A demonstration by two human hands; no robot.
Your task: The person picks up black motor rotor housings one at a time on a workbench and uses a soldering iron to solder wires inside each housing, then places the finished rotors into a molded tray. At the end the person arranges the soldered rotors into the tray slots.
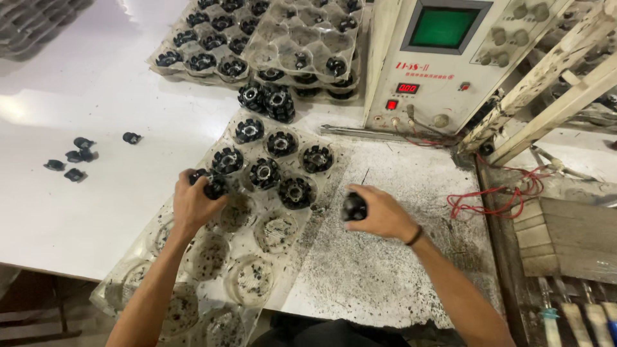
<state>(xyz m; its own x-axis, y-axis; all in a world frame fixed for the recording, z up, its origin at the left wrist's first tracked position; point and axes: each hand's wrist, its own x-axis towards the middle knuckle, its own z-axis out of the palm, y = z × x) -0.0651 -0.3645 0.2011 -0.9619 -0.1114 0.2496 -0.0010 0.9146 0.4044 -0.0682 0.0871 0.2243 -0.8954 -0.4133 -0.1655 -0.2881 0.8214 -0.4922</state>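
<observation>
My left hand (193, 205) grips a black round toothed part (214, 186) over the left side of a clear plastic tray (250, 283). The tray's far pockets hold several more of the same black parts (264, 172); its near pockets hold only dark crumbs. My right hand (379, 212) is to the right of the tray, closed around another black round part (353, 207) above the gritty white tabletop.
A beige test machine (437, 71) with a green screen and red wires (488, 199) stands at the back right. Stacked clear trays (302, 38) of black parts sit behind. Small loose black pieces (74, 157) lie at the left. Wooden slats (565, 238) are on the right.
</observation>
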